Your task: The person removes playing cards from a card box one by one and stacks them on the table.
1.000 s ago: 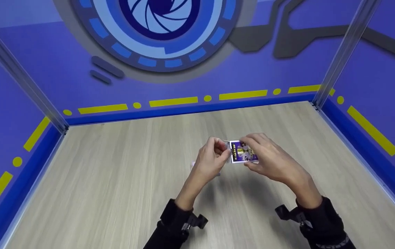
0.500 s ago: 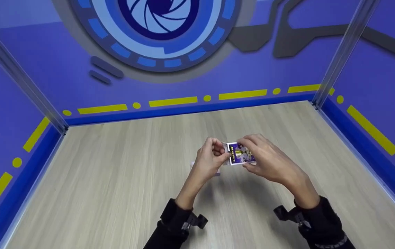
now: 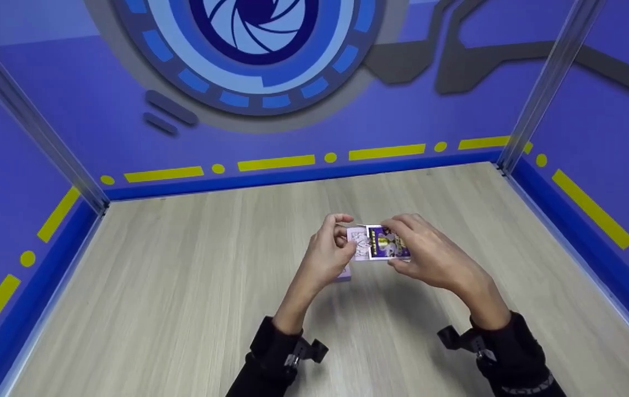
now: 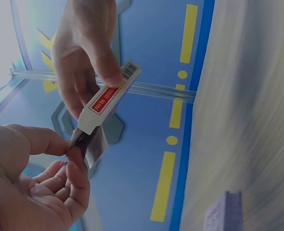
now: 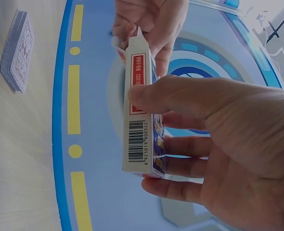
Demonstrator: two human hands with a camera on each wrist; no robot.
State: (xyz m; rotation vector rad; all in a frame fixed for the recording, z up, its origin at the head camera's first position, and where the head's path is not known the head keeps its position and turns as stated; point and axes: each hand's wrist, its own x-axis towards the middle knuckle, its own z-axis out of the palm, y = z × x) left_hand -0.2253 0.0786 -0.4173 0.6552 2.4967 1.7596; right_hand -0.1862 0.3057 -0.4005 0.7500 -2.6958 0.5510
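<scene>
A small purple card box (image 3: 387, 243) is held above the wooden table between both hands. My right hand (image 3: 398, 244) grips its right part, thumb below and fingers on top; the right wrist view shows the box (image 5: 142, 120) with a barcode on its white side. My left hand (image 3: 346, 238) pinches a pale flap or card (image 3: 359, 240) sticking out of the box's left end. In the left wrist view thumb and forefinger (image 4: 74, 159) pinch that end of the box (image 4: 108, 96). A stack of pale purple cards (image 3: 343, 273) lies on the table under my left hand.
The wooden table (image 3: 182, 286) is walled in by blue panels with yellow dashes at the back (image 3: 275, 161) and on both sides. The loose card stack also shows in the wrist views (image 5: 18, 50) (image 4: 224, 211).
My left hand has shifted a little to the left, and a pale flap or card now shows at the box's left end. The right hand has kept its grip.
</scene>
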